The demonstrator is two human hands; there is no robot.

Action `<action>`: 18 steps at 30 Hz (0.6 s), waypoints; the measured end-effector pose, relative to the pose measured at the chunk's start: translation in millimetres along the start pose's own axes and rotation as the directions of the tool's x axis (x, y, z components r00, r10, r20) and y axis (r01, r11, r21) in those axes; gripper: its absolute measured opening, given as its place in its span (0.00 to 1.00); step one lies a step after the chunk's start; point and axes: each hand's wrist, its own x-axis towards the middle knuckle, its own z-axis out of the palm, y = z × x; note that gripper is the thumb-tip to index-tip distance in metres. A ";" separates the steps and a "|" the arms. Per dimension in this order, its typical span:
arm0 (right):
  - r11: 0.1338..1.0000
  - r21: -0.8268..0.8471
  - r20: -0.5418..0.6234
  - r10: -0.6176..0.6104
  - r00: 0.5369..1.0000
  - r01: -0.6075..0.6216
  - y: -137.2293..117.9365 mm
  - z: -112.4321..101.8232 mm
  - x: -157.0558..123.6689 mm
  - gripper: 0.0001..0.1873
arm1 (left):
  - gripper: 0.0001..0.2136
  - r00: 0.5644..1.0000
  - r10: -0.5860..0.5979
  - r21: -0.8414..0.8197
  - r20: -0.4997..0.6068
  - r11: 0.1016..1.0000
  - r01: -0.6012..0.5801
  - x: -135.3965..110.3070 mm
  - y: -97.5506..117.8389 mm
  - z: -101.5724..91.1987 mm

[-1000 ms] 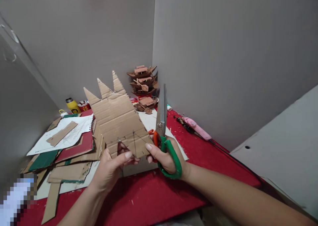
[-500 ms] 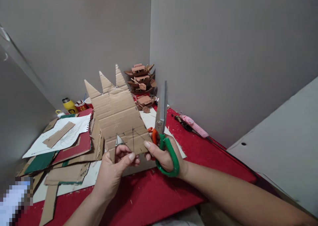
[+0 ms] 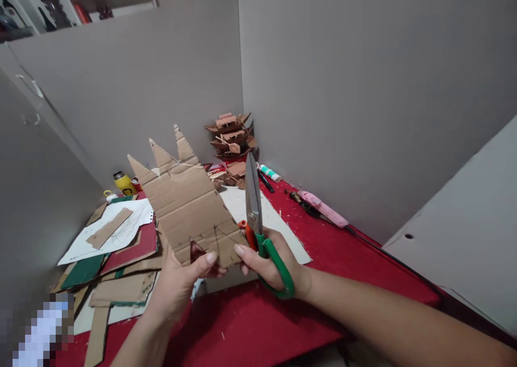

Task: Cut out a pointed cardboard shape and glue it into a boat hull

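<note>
A brown cardboard piece (image 3: pixel 188 195) is held up in front of me, with several pointed spikes along its top and pen lines near its lower edge. A triangular notch is cut into that lower edge. My left hand (image 3: pixel 181 275) pinches the bottom left of the cardboard, thumb in front. My right hand (image 3: pixel 272 262) grips the lower right corner between thumb and fingers. Green-handled scissors (image 3: pixel 253 205) hang on the same right hand, their blades pointing up and closed together; the grip partly hides behind the palm.
Stacked cardboard scraps (image 3: pixel 121 289) and a drawn-on paper sheet (image 3: pixel 109 230) lie left on the red table (image 3: pixel 250 329). Small model boats (image 3: pixel 230 135) are piled at the back corner. A pink tool (image 3: pixel 323 208) with a cord lies right. A yellow bottle (image 3: pixel 124 183) stands behind the paper.
The view has tilted up and shifted, bringing shelves into sight. The cardboard leans slightly more to the left and sits lower in view. Both hands keep their hold, with the scissors still in the right.
</note>
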 end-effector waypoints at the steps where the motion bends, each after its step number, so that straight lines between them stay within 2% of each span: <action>1: 1.000 0.010 0.009 -0.005 1.000 0.005 2.6 -0.2 -0.1 0.18 | 0.15 1.000 0.021 -0.010 -0.020 1.000 -0.021 0.6 0.0 0.7; 4: 0.998 0.060 0.023 0.023 0.999 -0.024 9.3 -2.7 0.2 0.20 | 0.15 0.979 0.132 -0.105 -0.156 0.983 -0.149 2.0 8.4 -3.2; 7: 0.997 0.069 0.059 0.026 0.998 -0.030 15.0 -5.9 1.0 0.22 | 0.23 0.910 0.255 -0.174 -0.328 0.930 -0.323 1.7 23.4 -13.1; 9: 1.000 0.018 0.123 -0.007 0.992 0.004 18.4 -7.1 1.1 0.23 | 0.27 0.866 0.307 -0.193 -0.394 0.894 -0.405 0.6 31.0 -19.7; 11: 0.996 -0.078 0.225 -0.023 0.974 0.041 20.9 -6.9 0.6 0.24 | 0.27 0.834 0.343 -0.200 -0.433 0.866 -0.459 -0.8 34.4 -24.6; 14: 0.962 -0.224 0.377 -0.063 0.924 0.157 21.5 -4.7 -1.5 0.25 | 0.24 0.816 0.365 -0.208 -0.448 0.845 -0.493 -3.0 33.5 -27.9; 18: 0.897 -0.372 0.454 -0.047 0.890 0.237 18.2 -2.1 -3.9 0.21 | 0.20 0.812 0.374 -0.210 -0.448 0.839 -0.502 -5.2 31.4 -26.6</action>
